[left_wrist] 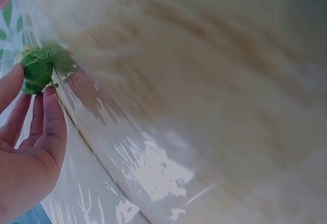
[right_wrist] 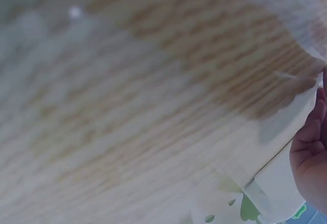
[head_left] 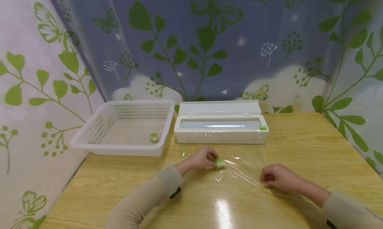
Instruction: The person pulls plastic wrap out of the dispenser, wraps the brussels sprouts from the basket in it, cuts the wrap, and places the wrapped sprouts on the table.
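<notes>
Small green vegetable (head_left: pixel 219 163), round and crinkle-leafed with a paler side, is pinched between thumb and fingertips of a person's left hand (head_left: pixel 202 158) near the middle of a table (head_left: pixel 299 135). The right hand (head_left: pixel 278 177), nearer the table's right edge, has its fingers curled together, apparently clamped on the edge of a clear film (head_left: pixel 245 177). Thin and glossy, the film creases into bright lines between the two hands; whether the vegetable sits above or below it cannot be told.

Beyond the fingers, the film appears to run back to a long white box (head_left: pixel 221 137), smooth and hard-looking, set along the table's back edge. Its lid (head_left: pixel 219 107) stands open behind a pale roll (head_left: pixel 221 124), with a green tab (head_left: pixel 262 127) at the right end. At the table's back-left corner sits a white basket (head_left: pixel 128 151), its walls and floor pierced with slots; a second vegetable (head_left: pixel 154 136) lies bare by its front-right corner.

The work looks partway along: film is drawn out, but none visibly closes around the held vegetable, and the one in the basket remains to be handled.
</notes>
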`<state>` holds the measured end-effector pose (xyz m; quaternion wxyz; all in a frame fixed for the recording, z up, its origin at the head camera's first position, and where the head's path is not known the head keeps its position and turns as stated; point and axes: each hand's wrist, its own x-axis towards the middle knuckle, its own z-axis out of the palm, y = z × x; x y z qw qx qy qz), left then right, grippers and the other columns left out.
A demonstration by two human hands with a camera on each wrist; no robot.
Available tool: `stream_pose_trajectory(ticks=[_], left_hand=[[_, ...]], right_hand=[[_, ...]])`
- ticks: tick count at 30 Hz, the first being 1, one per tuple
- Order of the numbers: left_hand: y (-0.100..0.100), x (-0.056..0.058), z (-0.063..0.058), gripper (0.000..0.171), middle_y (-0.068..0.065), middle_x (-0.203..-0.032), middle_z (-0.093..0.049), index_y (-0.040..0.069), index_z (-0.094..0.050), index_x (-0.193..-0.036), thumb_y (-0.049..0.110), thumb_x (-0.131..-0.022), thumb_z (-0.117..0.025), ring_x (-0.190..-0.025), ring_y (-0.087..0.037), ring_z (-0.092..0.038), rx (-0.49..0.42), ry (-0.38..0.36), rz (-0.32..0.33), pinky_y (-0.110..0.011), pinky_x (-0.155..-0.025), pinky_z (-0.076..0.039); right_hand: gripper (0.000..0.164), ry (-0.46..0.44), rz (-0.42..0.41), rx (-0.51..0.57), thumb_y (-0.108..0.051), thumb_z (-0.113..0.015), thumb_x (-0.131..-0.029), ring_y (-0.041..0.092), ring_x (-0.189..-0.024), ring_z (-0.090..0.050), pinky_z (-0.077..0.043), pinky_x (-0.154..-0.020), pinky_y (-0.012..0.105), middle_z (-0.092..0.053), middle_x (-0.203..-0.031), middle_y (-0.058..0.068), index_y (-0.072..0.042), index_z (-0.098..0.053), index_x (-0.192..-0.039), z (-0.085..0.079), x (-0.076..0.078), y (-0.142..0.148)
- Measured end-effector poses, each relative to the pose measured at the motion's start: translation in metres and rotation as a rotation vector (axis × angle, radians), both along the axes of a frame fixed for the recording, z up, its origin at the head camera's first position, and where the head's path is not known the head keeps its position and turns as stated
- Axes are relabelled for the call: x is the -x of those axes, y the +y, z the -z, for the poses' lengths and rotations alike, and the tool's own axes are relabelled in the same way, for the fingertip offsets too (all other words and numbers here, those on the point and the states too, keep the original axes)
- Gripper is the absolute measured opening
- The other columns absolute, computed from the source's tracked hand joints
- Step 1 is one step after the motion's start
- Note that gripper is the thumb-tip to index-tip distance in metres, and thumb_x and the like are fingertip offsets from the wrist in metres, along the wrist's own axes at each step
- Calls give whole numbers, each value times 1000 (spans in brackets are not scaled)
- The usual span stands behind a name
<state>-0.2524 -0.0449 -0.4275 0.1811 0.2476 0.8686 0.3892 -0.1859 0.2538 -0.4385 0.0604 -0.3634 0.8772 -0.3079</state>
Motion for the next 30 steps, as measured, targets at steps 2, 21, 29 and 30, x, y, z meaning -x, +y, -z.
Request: stream_pose_trajectory(ticks=[2,21,29,30], left_hand=[[-1,1,0,25,-5,-91,-60,0,-61,-96,2,-74,-70,-84,-17,-59,-2,0,4,-19,-70,-47],[-3,4,2,25,-6,-92,-60,-1,-60,-97,0,-74,-69,-84,-18,-59,-44,-34,23,-19,-69,-47],[-5,4,1,25,-6,-94,-59,0,-60,-98,1,-75,-68,-85,-18,-58,-73,-70,17,-21,-70,-48],[-5,4,0,25,-6,-94,-59,0,-60,-98,2,-75,-69,-85,-18,-58,-80,-72,13,-21,-70,-48]], right_hand=[[17,36,-7,-3,-5,-71,-70,0,-64,-46,-42,-53,21,-51,-73,-13,-14,-58,-74,1,0,0],[20,-16,10,40,-8,-71,-72,5,-78,-53,-47,-65,25,-60,-86,-2,-4,-64,-90,-1,-2,4],[20,-4,10,24,-9,-71,-72,4,-77,-52,-47,-64,25,-60,-86,-3,-6,-64,-89,0,-1,4],[20,1,8,21,-10,-72,-72,4,-77,-52,-47,-64,25,-60,-86,-3,-6,-64,-90,0,0,4]])
